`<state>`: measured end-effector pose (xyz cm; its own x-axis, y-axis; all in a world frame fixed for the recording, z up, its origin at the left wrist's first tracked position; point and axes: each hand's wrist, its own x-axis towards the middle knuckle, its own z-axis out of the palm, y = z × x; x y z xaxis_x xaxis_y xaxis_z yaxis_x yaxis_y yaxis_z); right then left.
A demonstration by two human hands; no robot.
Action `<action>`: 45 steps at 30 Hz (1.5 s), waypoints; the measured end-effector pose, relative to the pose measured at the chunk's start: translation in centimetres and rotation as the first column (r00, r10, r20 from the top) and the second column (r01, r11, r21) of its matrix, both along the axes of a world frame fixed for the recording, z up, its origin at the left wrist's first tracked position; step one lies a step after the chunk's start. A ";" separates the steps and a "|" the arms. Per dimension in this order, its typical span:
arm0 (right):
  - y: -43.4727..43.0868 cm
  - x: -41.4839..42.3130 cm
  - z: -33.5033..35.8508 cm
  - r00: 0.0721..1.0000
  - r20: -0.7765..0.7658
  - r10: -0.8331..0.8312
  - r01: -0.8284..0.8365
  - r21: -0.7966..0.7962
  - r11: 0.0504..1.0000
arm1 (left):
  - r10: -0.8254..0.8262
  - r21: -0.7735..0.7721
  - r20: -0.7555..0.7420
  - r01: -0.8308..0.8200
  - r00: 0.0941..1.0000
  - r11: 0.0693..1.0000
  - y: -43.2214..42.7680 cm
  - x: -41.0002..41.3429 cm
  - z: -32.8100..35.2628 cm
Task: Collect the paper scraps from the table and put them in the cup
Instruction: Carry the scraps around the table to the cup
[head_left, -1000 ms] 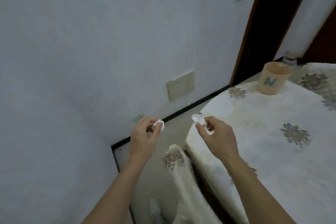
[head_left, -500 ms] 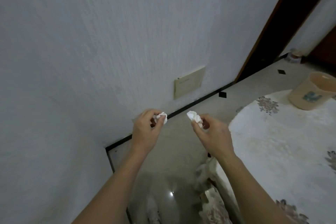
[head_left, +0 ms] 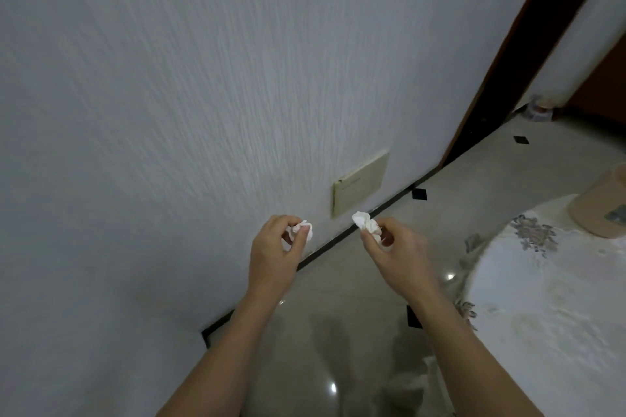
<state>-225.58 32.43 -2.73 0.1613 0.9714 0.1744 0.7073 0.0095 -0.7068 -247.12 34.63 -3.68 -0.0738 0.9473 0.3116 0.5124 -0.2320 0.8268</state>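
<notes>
The left hand [head_left: 274, 256] pinched one crumpled scrap [head_left: 302, 228] and the right hand [head_left: 398, 256] a second scrap [head_left: 366, 224]; both appeared light, soft, crushable, suited to a gentle fingertip pinch.

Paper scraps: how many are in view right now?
2. One scrap is pinched in the left hand, the other scrap in the right hand, both clear of the table. More may be hidden inside the cup.

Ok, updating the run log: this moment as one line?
left hand: pinches left scrap | right hand: pinches right scrap | both over floor, beside table | cup: on table, far right, partly cut off
</notes>
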 end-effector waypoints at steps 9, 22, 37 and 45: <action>9.8 2.2 -0.2 0.995 -0.014 -0.099 0.100 0.021 0.995 | -0.113 0.019 0.015 0.113 0.993 0.993 10.8 3.0 0.0; 26.2 14.5 0.7 0.942 -0.010 -0.334 0.334 0.053 0.941 | -0.329 0.044 -0.022 0.330 0.944 0.943 31.5 17.1 1.8; 33.1 29.9 -1.0 0.795 0.026 -0.606 0.605 0.014 0.796 | -0.593 0.027 0.046 0.593 0.804 0.805 45.0 35.9 -0.2; 41.0 41.1 0.4 0.665 0.054 -0.745 0.746 0.014 0.666 | -0.734 0.030 0.033 0.734 0.678 0.679 55.8 49.9 0.7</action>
